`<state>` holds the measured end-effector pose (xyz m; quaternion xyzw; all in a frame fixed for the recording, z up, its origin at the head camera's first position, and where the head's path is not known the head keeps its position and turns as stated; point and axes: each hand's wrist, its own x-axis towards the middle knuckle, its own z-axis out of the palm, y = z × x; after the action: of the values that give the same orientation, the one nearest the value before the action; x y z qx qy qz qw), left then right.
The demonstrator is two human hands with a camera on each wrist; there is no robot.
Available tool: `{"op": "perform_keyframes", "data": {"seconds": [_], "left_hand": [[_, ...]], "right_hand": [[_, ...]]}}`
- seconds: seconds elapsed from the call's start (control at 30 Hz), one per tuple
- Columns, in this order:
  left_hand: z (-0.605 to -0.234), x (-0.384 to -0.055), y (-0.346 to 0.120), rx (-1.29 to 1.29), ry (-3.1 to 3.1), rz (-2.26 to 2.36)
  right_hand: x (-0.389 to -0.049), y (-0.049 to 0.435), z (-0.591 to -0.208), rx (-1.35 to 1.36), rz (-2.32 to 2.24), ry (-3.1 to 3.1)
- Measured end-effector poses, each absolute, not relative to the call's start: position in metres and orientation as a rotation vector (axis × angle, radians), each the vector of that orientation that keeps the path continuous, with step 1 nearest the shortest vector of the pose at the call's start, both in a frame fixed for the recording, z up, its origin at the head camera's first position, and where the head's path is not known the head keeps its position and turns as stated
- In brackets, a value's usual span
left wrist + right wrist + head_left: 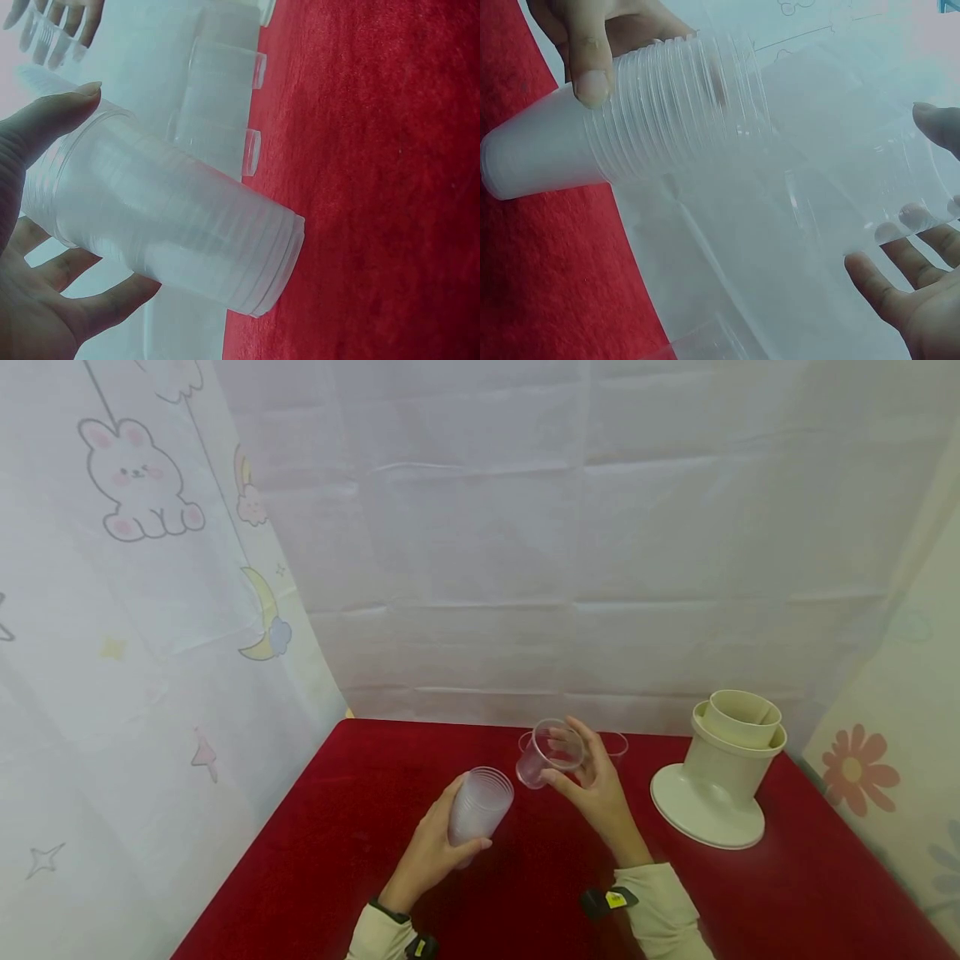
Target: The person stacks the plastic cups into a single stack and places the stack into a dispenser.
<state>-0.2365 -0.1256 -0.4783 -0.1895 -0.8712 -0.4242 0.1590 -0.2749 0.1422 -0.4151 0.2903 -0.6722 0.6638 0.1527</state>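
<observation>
My left hand [431,850] grips a tall stack of clear plastic cups [480,808], its open end tilted up and to the right. The right wrist view shows the many rims of the nested cups [667,112] close together. In my right hand [600,793] is a single clear plastic cup [534,763], held between thumb and fingers, slightly tilted and apart from the stack. Behind it, clear cups stand at the back of the table; one cup [617,745] shows to the right of my fingers, and another cup [217,79] appears in the left wrist view.
A red cloth [360,818] covers the table. At the right stands a cream-coloured piece [720,777] with a round flat base and a wide tubular top. Pale printed sheets [480,568] hang behind and on both sides.
</observation>
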Motion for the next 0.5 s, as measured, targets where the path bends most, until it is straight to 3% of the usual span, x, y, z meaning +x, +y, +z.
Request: {"op": "perform_keyframes", "data": {"seconds": [0.5], "left_hand": [[-0.4791,-0.2360,-0.1270,-0.542,-2.485,-1.194]], "right_hand": [[-0.2725,0.1394,-0.4120,0.878,1.922,-1.895]]}}
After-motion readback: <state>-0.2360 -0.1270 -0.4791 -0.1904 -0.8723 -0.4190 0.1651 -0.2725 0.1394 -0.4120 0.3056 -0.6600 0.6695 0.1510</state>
